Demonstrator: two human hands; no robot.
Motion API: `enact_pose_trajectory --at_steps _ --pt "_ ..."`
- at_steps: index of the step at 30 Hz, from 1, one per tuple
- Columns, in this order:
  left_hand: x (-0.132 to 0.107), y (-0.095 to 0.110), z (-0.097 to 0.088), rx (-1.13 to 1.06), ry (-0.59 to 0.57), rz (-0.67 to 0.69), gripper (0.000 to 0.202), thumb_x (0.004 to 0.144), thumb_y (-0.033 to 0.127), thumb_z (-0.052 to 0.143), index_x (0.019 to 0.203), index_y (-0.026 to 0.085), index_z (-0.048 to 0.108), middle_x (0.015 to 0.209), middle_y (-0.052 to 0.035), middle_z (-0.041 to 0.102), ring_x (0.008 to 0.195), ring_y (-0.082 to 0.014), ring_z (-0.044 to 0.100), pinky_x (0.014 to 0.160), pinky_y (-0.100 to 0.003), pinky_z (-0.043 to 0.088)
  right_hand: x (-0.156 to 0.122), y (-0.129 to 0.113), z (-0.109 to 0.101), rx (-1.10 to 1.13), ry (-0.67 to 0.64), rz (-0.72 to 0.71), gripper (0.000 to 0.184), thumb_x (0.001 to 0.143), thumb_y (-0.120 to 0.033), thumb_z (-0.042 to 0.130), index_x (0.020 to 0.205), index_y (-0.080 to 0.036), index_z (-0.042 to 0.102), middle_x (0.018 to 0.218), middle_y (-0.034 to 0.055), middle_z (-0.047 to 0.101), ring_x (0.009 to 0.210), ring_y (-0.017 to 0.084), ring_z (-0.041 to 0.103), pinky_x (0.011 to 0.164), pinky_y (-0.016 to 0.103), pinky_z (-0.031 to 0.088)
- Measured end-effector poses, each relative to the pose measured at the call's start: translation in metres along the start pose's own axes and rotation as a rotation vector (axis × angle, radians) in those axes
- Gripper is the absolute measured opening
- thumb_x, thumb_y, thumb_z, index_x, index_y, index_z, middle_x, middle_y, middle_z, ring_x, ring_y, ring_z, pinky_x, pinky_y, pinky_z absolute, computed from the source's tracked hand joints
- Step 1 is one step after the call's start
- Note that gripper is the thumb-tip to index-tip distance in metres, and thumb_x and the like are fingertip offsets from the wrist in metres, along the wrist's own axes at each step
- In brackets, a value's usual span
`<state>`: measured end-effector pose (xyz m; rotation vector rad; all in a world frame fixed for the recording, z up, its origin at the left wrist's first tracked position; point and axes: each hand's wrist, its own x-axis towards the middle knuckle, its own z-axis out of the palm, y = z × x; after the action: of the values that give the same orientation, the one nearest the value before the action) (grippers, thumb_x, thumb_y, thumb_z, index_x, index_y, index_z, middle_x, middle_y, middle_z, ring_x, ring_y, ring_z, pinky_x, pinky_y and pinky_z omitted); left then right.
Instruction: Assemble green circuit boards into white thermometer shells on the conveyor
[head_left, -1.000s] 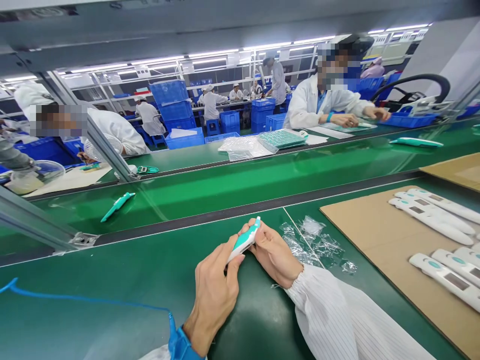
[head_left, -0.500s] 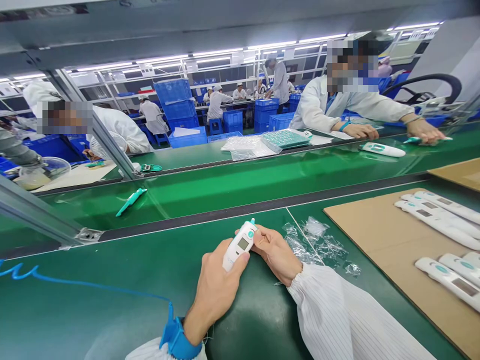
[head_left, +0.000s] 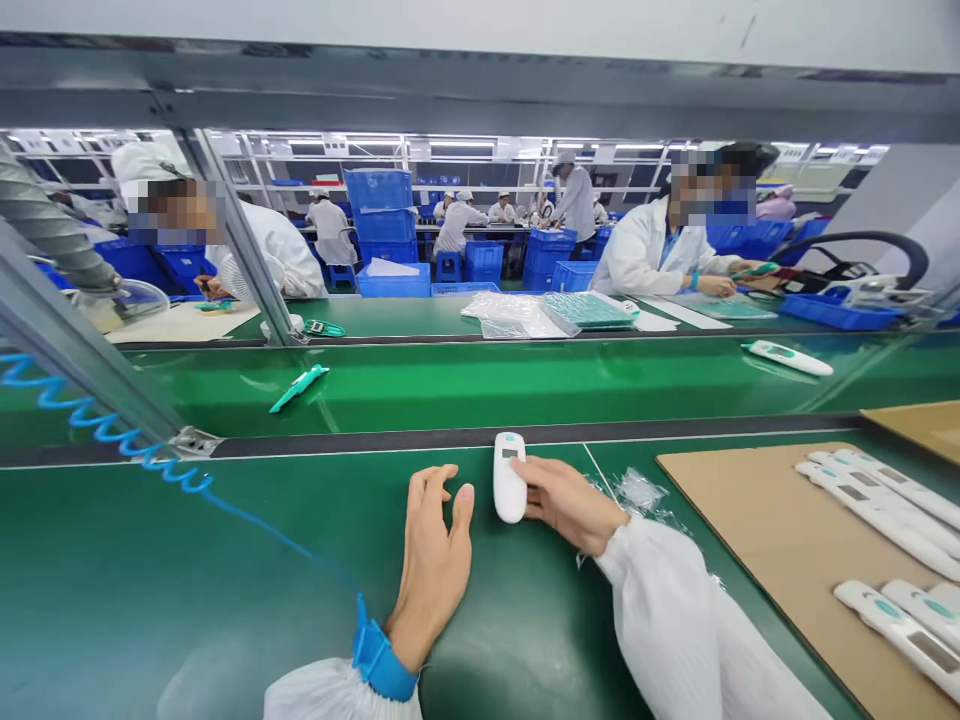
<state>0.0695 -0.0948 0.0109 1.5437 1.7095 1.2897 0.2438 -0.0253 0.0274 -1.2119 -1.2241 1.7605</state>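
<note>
Pinched between the thumb and fingers of my right hand (head_left: 566, 500) is a white ear thermometer (head_left: 510, 488) with a small grey display. It is held nearly upright over the green bench (head_left: 247, 600); its lower end points toward me. To the left of it, my left hand (head_left: 439, 545) is apart from the device, thumb and fingers spread, holding nothing. A blue wrist strap (head_left: 381, 660) circles my left wrist. Crumpled clear plastic film (head_left: 641, 492) lies beyond my right wrist, partly hidden by it.
On the right, a cardboard sheet (head_left: 720, 510) carries several white thermometers (head_left: 862, 490). A green conveyor (head_left: 525, 385) crosses ahead, bearing a teal piece (head_left: 300, 388) and a white thermometer (head_left: 789, 357). A coiled blue cord (head_left: 105, 425) hangs left, near a metal post (head_left: 240, 240). Co-workers sit opposite.
My left hand has let go of the thermometer and opened to its left. My right hand now holds it alone, and the teal tip no longer shows. The co-worker at right has drawn back from the conveyor.
</note>
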Motion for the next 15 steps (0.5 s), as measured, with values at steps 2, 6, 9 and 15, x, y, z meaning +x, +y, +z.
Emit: enact_pose_trajectory --at_steps 2,6,9,15 --pt "0.001 -0.001 -0.001 -0.005 0.007 -0.009 0.039 0.096 0.047 0.043 0.121 0.021 0.058 0.122 -0.0111 0.053 0.096 -0.0208 0.055 0.086 -0.038 0.046 0.026 -0.02 -0.013 -0.107 0.071 -0.001 0.028 0.095 -0.038 0.056 0.103 -0.013 0.066 0.101 0.014 0.071 0.083 0.019 0.068 0.075 0.033 0.055" --pt "0.0 -0.002 -0.001 -0.013 -0.021 0.008 0.035 0.097 0.043 0.044 0.12 0.02 0.056 0.118 -0.0102 0.053 0.094 -0.0199 0.055 0.085 -0.038 0.046 0.087 -0.052 -0.035 -0.359 0.287 -0.073 0.033 0.094 -0.027 0.059 0.124 -0.014 0.058 0.119 0.0124 0.067 0.1 0.02 0.066 0.089 0.037 0.054" --pt "-0.002 -0.005 0.0 -0.011 -0.047 0.017 0.032 0.097 0.039 0.044 0.121 0.021 0.055 0.118 -0.0089 0.051 0.095 -0.0193 0.054 0.086 -0.037 0.047 0.116 -0.061 -0.054 -0.622 0.473 -0.095 0.039 0.091 -0.028 0.066 0.127 -0.015 0.057 0.129 0.0115 0.06 0.116 0.025 0.059 0.1 0.049 0.047" --pt "-0.002 -0.011 0.003 -0.032 -0.035 0.015 0.028 0.096 0.035 0.044 0.117 0.021 0.056 0.118 -0.0088 0.05 0.096 -0.0189 0.053 0.087 -0.037 0.047 0.082 -0.071 -0.106 -1.033 0.476 -0.128 0.027 0.078 -0.026 0.07 0.104 -0.018 0.069 0.117 0.0106 0.068 0.108 0.028 0.063 0.099 0.042 0.044"
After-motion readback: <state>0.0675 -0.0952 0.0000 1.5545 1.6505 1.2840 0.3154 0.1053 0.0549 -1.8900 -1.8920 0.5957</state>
